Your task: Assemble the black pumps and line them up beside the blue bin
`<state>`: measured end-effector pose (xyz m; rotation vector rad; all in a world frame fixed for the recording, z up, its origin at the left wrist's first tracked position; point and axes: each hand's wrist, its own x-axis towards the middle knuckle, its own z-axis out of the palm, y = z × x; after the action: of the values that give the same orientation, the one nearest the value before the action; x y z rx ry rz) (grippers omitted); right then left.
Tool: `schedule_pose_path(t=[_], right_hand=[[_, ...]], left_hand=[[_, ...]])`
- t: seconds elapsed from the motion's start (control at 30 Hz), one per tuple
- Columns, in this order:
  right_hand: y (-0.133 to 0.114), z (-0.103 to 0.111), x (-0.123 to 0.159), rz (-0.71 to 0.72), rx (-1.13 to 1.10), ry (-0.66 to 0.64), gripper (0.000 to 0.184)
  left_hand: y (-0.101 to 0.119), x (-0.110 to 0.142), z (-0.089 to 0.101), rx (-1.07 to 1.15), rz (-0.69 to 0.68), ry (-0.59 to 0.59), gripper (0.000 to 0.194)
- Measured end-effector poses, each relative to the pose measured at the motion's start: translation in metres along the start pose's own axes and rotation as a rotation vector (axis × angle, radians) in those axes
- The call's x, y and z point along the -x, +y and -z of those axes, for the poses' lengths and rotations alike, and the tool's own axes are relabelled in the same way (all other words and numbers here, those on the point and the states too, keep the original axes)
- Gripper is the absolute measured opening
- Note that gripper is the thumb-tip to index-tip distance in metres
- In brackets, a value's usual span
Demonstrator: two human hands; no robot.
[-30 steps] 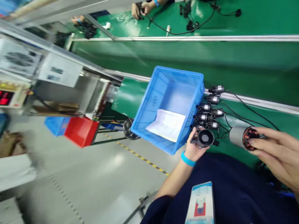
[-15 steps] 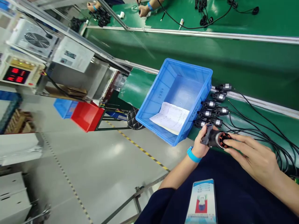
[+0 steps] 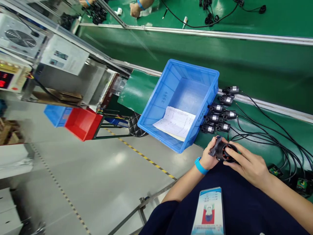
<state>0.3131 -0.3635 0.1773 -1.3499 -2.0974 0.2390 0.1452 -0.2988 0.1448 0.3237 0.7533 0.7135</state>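
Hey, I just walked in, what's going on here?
A person is handling a dark round housing with both hands. The left hand grips its bracketed side, and the right hand has fingers at its open round end. Several black corded units lie beside a blue bin that has papers in it. Across the way, a co-worker's hand is over a green surface.

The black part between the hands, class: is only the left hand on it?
No, the left hand grips the black part while the right hand has fingers at its open end.
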Motion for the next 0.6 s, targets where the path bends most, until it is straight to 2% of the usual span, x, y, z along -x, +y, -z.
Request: schedule_pose_path(t=[0.1,0.17,0.27,0.33,0.4,0.47,0.53,0.6], right_hand=[[0.012,-0.030,0.024,-0.033,-0.058,-0.057,0.055],[0.026,-0.056,0.041,-0.045,-0.085,-0.122,0.045],[0.050,-0.091,0.062,-0.058,-0.026,-0.323,0.036],[0.061,-0.106,0.070,-0.049,0.024,-0.450,0.039],[0.063,-0.111,0.073,-0.065,0.015,-0.482,0.040],[0.058,-0.109,0.071,-0.187,-0.074,-0.421,0.037],[0.051,-0.105,0.066,-0.453,-0.240,-0.339,0.040],[0.045,-0.105,0.060,-0.793,-0.498,-0.305,0.046]], left_hand=[[-0.017,0.002,0.033,-0.092,0.018,0.089,0.053],[-0.032,0.001,0.061,-0.225,0.034,0.228,0.058],[-0.053,0.001,0.103,-0.544,0.041,0.486,0.064],[-0.062,0.004,0.123,-0.732,0.026,0.547,0.061],[-0.066,0.008,0.132,-0.876,-0.010,0.478,0.058],[-0.068,0.013,0.132,-1.003,-0.102,0.347,0.071],[-0.070,0.014,0.126,-1.099,-0.226,0.230,0.096],[-0.072,0.011,0.120,-1.141,-0.318,0.168,0.110]])
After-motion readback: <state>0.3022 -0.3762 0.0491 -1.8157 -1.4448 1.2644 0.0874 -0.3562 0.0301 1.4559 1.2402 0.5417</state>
